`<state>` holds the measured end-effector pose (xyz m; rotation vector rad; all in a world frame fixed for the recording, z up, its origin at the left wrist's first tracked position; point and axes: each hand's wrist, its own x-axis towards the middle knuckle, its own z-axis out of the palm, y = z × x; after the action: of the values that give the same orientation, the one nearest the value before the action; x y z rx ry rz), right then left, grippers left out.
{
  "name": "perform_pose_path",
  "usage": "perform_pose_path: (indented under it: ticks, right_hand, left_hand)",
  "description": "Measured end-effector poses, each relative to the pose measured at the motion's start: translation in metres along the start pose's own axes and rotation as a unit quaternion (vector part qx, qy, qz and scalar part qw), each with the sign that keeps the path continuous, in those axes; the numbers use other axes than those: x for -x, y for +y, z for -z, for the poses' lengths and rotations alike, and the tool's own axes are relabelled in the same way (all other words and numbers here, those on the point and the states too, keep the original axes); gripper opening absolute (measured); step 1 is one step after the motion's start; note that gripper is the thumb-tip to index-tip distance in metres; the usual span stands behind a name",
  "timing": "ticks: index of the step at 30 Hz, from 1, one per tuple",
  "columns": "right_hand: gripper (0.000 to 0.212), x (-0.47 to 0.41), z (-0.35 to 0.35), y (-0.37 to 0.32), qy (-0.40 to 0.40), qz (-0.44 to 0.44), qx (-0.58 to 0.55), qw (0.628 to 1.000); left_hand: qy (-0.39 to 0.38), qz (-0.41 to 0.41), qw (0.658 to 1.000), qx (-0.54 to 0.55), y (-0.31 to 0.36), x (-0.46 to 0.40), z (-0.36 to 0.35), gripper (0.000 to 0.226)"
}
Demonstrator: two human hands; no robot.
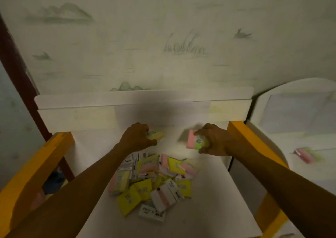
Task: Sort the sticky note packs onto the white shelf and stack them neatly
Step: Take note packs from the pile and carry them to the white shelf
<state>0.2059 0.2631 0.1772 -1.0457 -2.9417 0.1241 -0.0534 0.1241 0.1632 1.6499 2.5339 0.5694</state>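
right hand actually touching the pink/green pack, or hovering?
Touching. The head view shows the right hand with fingers and thumb wrapped around the pink and green pack, no gap.

I take the pile of packs (154, 181) as my mark. It lies on the shelf top (209, 197). Behind the pile, my left hand (135, 138) holds a pack (156, 134). Behind the pile and to the right, my right hand (211, 140) holds another pack (193, 142). Farther behind the pile stands the back board (141, 101), with the wall (163, 38) behind it. Well to the right of the pile, one lone pack (305, 154) lies on a second shelf (272, 143).
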Motion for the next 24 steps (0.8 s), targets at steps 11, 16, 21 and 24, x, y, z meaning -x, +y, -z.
perform_pose_path:
  ticks: [11,16,21,24]
  right_hand:
    - [0.073,0.079,0.052,0.117,0.079,-0.020,-0.013,0.997]
    - [0.074,0.136,0.062,0.198,0.079,-0.049,-0.001,0.996]
    - [0.073,0.192,0.061,0.272,0.066,-0.083,0.000,0.994]
    - [0.074,0.222,0.057,0.320,0.054,-0.109,-0.004,0.993]
  left_hand:
    - [0.036,-0.040,0.999,-0.008,0.131,-0.006,-0.008,0.060]
    - [0.057,-0.053,0.997,-0.012,0.213,-0.002,-0.032,0.061]
    - [0.070,-0.063,0.995,-0.001,0.291,0.002,-0.064,0.068]
    - [0.063,-0.085,0.994,0.008,0.342,-0.001,-0.088,0.070]
